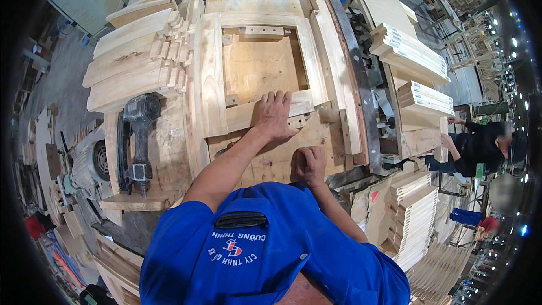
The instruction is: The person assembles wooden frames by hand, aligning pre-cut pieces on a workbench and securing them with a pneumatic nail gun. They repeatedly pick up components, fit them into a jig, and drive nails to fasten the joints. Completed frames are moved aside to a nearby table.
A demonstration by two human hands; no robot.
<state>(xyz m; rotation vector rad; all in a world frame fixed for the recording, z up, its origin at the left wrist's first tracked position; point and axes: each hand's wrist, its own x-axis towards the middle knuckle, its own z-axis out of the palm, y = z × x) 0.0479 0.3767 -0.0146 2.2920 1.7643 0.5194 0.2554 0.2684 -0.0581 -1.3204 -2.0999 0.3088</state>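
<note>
A square frame of pale wood (pixel 212 79) lies on a plywood bench top (pixel 271 161) in front of me. My left hand (pixel 274 114) lies flat on the frame's near rail (pixel 240 117), fingers spread, holding nothing. My right hand (pixel 309 165) is curled into a fist resting on the plywood just below that rail; whether anything small is inside the fist is hidden. A small wooden block (pixel 263 31) sits inside the frame's far rail.
A black nail gun (pixel 140 135) lies on the bench to the left. Curved wooden parts (pixel 130 62) are stacked at the far left, and flat boards (pixel 412 51) and slats (pixel 415 214) are stacked on the right. Another person in dark clothes (pixel 480 144) works at the right.
</note>
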